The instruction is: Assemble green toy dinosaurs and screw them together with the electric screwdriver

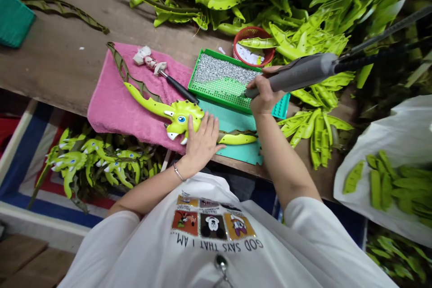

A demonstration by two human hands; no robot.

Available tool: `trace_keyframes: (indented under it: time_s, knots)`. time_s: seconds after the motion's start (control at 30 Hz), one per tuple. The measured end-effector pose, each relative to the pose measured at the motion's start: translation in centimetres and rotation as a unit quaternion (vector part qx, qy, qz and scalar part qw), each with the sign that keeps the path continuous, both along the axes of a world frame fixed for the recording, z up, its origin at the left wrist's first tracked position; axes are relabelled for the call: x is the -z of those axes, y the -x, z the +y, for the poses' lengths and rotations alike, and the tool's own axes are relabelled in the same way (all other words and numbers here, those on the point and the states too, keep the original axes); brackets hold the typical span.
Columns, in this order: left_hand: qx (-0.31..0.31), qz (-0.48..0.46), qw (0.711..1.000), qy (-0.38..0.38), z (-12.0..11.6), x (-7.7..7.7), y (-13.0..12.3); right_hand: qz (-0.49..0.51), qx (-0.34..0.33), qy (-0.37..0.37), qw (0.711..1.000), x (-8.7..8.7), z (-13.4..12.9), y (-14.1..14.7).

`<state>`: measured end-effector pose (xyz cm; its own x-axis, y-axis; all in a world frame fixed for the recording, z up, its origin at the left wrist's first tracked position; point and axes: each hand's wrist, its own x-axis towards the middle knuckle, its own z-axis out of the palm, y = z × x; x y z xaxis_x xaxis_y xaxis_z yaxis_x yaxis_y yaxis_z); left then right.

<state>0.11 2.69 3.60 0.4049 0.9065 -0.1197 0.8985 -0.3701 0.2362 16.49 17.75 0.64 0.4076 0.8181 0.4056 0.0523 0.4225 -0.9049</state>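
My left hand point(202, 141) lies flat on a lime-green dinosaur-shaped foam piece point(180, 117), pinning it down over a pink terry towel point(111, 108). The piece has a blue eye and white horns. My right hand point(265, 96) grips a grey corded hot-fix applicator point(297, 72), its tip point(245, 93) over a green tray point(216, 94) of silver studs. A teal mat point(236, 121) lies under the piece's tail end. On the towel rests a black-handled tool point(178, 87), its far end wrapped in white cloth point(146, 58).
Heaps of lime-green pieces cover the back of the wooden bench point(57, 49). A red basket point(253, 45) stands behind the tray. More green pieces lie in a bin below left point(91, 162) and in a white plastic bag point(367, 162) at right.
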Motion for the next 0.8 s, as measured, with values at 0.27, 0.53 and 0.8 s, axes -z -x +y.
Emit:
trace_keyframes:
  time_s: [0.27, 0.53, 0.8]
  knots:
    - [-0.003, -0.011, 1.0, -0.007, 0.0, 0.6, 0.0, -0.016, -0.013, 0.009, 1.0, -2.3, -0.8, 0.3]
    - [-0.002, -0.006, 1.0, -0.001, -0.1, 0.9, -0.1, 0.033, -0.174, -0.05, 0.983, -6.3, -10.3, 1.5]
    - [-0.004, -0.004, 1.0, -0.005, -0.1, 0.6, 0.0, 0.046, -0.195, -0.016, 0.98, -4.1, -11.7, 2.0]
